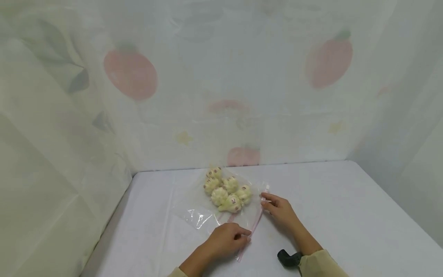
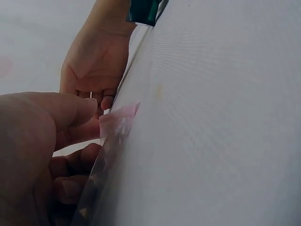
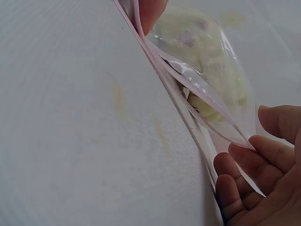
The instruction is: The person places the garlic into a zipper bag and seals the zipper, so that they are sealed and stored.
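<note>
A clear zip bag (image 1: 194,215) with a pink zip strip (image 1: 257,220) lies on the table, several pale garlic bulbs (image 1: 230,184) inside it. At the near end of the strip, my left hand (image 1: 226,240) pinches the bag's edge between thumb and fingers; the pink strip end (image 2: 120,117) sticks out past them in the left wrist view. My right hand (image 1: 282,209) holds the far end of the strip with its thumb and fingers. In the right wrist view the bag's mouth (image 3: 188,89) gapes between the hands, with garlic (image 3: 204,106) showing through the gap.
A black curved object (image 1: 288,258) sits by the right sleeve. The white-covered table (image 1: 346,215) has its back edge against a pale curtain (image 1: 221,77) printed with fruit and stars, which also hangs at both sides.
</note>
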`<action>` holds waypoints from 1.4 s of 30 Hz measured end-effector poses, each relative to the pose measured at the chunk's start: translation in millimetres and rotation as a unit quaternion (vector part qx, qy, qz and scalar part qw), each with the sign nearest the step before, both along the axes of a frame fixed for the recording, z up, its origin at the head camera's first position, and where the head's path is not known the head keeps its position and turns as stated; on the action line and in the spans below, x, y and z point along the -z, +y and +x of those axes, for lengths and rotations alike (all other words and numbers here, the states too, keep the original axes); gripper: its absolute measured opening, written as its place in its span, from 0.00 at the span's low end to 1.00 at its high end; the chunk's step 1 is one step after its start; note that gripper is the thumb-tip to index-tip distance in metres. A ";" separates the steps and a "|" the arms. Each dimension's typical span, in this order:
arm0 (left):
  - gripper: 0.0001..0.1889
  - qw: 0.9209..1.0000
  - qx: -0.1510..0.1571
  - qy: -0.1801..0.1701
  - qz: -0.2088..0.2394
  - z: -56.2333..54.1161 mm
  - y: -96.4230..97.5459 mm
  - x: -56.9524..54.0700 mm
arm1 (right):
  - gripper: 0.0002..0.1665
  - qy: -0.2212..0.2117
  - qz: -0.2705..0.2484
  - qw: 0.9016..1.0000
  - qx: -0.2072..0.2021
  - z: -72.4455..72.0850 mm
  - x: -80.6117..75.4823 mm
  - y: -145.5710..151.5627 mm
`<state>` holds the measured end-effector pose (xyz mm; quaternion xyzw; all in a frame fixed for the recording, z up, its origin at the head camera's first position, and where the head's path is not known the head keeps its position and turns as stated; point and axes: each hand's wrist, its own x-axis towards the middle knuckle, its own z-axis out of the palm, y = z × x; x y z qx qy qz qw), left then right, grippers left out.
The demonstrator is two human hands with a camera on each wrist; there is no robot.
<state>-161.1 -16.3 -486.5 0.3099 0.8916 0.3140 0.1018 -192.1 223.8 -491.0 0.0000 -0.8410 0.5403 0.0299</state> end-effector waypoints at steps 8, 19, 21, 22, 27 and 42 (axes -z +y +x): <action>0.12 1.000 0.002 0.004 0.001 -0.9 9.5 1.1 | 0.24 -0.008 -0.023 0.999 0.037 -3.2 -2.5 9.7; 0.21 0.999 -0.013 0.017 -0.039 4.0 30.5 -0.9 | 0.31 -0.074 -0.283 0.947 0.129 -26.5 -18.1 -4.0; 0.22 0.999 -0.029 0.007 -0.038 6.7 35.3 -0.5 | 0.29 -0.077 -0.303 0.940 0.139 -32.1 -15.1 -7.8; 0.22 0.999 -0.037 0.003 -0.039 8.0 37.1 -0.4 | 0.28 -0.077 -0.303 0.938 0.147 -34.3 -12.9 -9.5; 0.22 0.998 -0.045 -0.009 -0.042 11.7 41.0 -2.1 | 0.24 -0.050 -0.252 0.948 0.187 -37.0 -1.6 -14.0; 0.16 0.993 0.047 -0.101 0.034 -47.8 18.9 -57.4 | 0.18 0.000 -0.222 0.955 0.197 -27.2 6.7 -26.0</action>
